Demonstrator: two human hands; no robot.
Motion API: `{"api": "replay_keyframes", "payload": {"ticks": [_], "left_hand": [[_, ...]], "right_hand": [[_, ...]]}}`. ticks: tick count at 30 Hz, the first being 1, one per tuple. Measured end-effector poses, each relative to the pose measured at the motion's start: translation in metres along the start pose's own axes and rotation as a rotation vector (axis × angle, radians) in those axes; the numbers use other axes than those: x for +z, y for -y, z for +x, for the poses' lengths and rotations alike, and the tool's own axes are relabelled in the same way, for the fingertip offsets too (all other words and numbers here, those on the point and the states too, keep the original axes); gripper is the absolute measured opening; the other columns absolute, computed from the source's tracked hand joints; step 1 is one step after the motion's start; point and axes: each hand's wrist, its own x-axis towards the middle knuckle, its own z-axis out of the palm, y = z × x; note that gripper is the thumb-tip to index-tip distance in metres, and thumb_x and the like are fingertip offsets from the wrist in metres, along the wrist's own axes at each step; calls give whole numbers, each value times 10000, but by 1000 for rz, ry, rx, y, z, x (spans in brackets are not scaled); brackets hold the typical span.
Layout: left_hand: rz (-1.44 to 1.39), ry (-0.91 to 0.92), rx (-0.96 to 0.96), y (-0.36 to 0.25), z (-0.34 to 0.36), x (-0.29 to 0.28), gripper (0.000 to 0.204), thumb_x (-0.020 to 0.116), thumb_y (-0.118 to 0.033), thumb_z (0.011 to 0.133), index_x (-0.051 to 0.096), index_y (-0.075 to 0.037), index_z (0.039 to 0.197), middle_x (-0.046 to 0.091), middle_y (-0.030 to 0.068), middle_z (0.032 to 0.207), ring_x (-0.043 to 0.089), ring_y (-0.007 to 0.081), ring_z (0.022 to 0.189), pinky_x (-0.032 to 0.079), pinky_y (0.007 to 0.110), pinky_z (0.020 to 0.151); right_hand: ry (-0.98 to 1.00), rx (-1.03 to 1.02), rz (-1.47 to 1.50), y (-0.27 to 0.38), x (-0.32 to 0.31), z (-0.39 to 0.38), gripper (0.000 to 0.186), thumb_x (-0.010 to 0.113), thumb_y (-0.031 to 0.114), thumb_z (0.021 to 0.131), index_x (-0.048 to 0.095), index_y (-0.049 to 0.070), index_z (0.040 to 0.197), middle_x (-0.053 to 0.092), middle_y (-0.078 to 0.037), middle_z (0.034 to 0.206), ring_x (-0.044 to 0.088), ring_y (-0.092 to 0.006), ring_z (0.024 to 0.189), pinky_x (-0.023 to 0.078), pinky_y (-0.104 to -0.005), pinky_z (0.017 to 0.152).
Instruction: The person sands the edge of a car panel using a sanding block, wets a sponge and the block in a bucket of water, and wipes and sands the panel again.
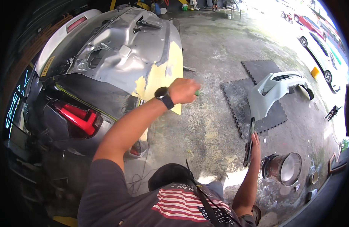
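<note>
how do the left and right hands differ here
The left hand is curled, with a green item showing at its fingers; the right hand has its fingers stretched out along a dark strip. The left hand has a watch at its wrist, while the right hand's wrist is bare. The left hand is by a yellow-patched panel; the right hand is out by the pale bumper. Both are ungloved.
</note>
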Motion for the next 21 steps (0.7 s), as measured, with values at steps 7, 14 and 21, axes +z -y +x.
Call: {"api": "replay_keyframes", "payload": {"ticks": [7,14,21], "left_hand": [[225,24,-93,129,-97,-29,149,716,-201,858,757,-98,957,709,143,1038,703,376,1014,589,500,845],[395,-40,-145,197,-100,-133,110,712,-127,842,759,-80,930,730,143,946,729,376,957,576,500,832],[398,-4,-84,230,-109,-198,168,710,-135,858,776,-108,1010,768,137,1011,731,383,994,577,512,832]], "right_hand": [[377,-189,-150,212,232,5,705,692,413,1045,521,-13,1580,662,-176,1494,626,-255,1357,453,-349,1139],[503,-524,-509,303,376,-41,675,658,473,994,567,150,1579,757,-279,1205,738,-469,1108,573,-504,942],[306,-579,-695,339,443,-30,604,665,401,1004,574,216,1572,756,-268,1115,731,-470,1057,576,-519,933]]}}
